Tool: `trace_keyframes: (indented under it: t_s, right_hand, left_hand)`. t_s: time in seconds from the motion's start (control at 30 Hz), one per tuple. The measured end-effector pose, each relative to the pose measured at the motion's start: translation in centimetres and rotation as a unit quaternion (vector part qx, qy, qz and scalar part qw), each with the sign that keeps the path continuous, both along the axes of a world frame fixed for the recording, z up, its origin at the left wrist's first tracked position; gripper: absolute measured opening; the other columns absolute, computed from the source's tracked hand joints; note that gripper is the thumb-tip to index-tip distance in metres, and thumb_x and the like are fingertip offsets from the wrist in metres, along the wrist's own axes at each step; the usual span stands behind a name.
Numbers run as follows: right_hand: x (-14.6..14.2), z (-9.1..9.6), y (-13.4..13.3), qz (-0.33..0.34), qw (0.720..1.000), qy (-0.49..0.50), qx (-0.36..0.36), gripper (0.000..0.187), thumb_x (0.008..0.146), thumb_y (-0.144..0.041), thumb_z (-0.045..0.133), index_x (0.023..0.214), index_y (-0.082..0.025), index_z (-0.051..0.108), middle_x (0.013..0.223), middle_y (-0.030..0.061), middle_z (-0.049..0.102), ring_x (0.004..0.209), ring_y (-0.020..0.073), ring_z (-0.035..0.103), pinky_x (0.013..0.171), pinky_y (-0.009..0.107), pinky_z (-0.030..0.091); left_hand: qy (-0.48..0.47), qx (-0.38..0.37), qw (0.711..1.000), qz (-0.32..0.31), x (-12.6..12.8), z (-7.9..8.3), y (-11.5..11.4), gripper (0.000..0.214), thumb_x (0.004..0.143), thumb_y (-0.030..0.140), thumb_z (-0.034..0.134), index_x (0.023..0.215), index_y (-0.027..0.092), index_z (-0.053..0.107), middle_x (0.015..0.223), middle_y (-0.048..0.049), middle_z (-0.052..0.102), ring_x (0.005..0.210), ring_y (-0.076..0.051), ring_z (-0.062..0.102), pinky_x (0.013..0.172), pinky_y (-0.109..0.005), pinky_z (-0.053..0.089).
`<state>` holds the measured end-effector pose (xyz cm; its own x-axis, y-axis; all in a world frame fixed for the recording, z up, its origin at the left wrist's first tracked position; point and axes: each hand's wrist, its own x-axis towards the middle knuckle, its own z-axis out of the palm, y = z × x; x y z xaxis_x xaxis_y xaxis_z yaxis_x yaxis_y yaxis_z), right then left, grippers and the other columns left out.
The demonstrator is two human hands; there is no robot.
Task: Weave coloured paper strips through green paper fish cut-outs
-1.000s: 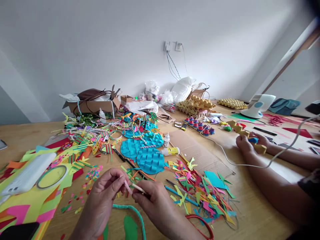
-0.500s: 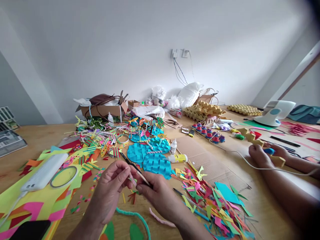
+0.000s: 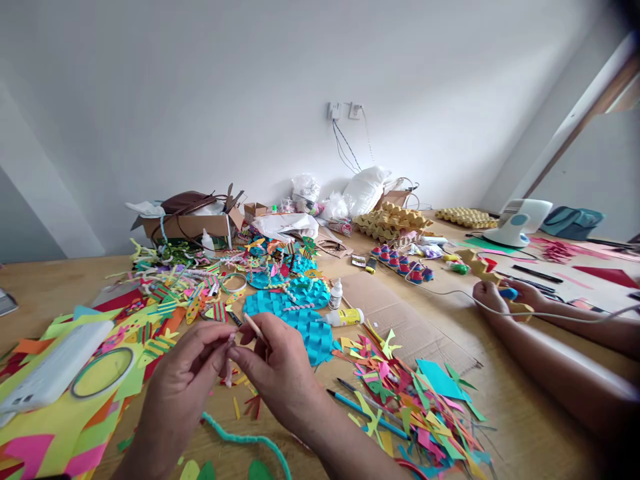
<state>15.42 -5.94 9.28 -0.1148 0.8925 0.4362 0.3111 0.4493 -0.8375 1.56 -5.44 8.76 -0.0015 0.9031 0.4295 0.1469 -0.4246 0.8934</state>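
Observation:
My left hand (image 3: 187,373) pinches one end of a small pale pink strip (image 3: 229,373), which hangs below its fingertips; whether it is yarn or pipe cleaner I cannot tell. The fingertips of my right hand (image 3: 283,360) meet it at the strip. A thin stick (image 3: 256,329), pale at its upper end like a brush handle, is tucked in the right hand's fingers. Below the hands a fuzzy teal cord (image 3: 250,437) lies on the wooden table. Beyond them are blue scalloped paper pieces (image 3: 310,337) and a striped paper fish (image 3: 217,312).
A yellow-labelled glue bottle (image 3: 347,317) lies beside a small white bottle (image 3: 336,294). Paper scraps (image 3: 400,400) heap at right, near a cardboard sheet (image 3: 400,320). At left sits a white power strip (image 3: 60,367). Another person's hands (image 3: 493,298) hold egg-carton pieces at right.
The view has swung right, so things sit further left. My right hand has turned, and its stick now points up and left with the pale end showing. Both hands' fingertips are closer together.

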Motion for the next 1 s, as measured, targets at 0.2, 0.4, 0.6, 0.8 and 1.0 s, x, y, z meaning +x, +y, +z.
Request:
trace_keyframes:
  t_s: [0.2,0.4,0.6,0.8,1.0]
  right_hand:
    - [0.3,0.1,0.2,0.014,1.0,-0.001,0.016,0.007,0.078,-0.018,0.058,0.071,-0.018,0.059,0.063,-0.0045,0.052,0.058,0.0076,0.046,0.054,0.016,0.034]
    - [0.8,0.4,0.1,0.018,0.999,-0.037,0.034,0.012,0.079,-0.012,0.055,0.068,-0.018,0.056,0.063,-0.0045,0.052,0.058,0.0076,0.046,0.056,0.017,0.033]
    - [1.4,0.8,0.5,0.054,0.997,-0.052,0.02,0.018,0.079,-0.011,0.052,0.062,-0.016,0.051,0.058,-0.0051,0.046,0.056,0.0077,0.043,0.053,0.017,0.03]
    - [2.0,1.2,-0.4,0.052,0.994,-0.086,0.038,0.021,0.09,-0.029,0.04,0.078,-0.017,0.053,0.069,-0.0012,0.052,0.063,0.0103,0.047,0.056,0.019,0.032]
    - [2.4,0.4,-1.6,-0.016,0.975,-0.207,0.081,0.03,0.093,-0.028,0.034,0.071,-0.018,0.053,0.066,0.001,0.055,0.061,0.0115,0.048,0.056,0.021,0.031]
  left_hand:
    - [0.031,-0.014,0.999,0.013,0.0,-0.5,-0.1,0.017,0.062,0.022,0.068,0.078,0.025,0.064,0.065,0.0007,0.064,0.054,-0.015,0.057,0.052,-0.019,0.048]
    - [0.068,-0.031,0.997,0.006,0.2,0.2,-0.1,0.008,0.062,0.025,0.066,0.069,0.023,0.065,0.057,0.0007,0.061,0.047,-0.014,0.054,0.044,-0.019,0.045]
    - [0.068,-0.079,0.993,-0.061,0.3,0.5,-0.1,0.014,0.068,0.031,0.063,0.061,0.02,0.063,0.054,-0.0001,0.057,0.046,-0.012,0.05,0.043,-0.019,0.041]
    - [-0.044,-0.167,0.981,-0.088,0.3,1.0,0.0,0.023,0.062,0.039,0.07,0.062,0.018,0.062,0.048,0.0013,0.055,0.038,-0.008,0.043,0.036,-0.017,0.033]
    - [-0.092,-0.18,0.976,-0.077,0.4,0.6,0.0,0.023,0.061,0.037,0.07,0.069,0.017,0.063,0.049,0.0009,0.057,0.036,-0.007,0.042,0.035,-0.016,0.032]
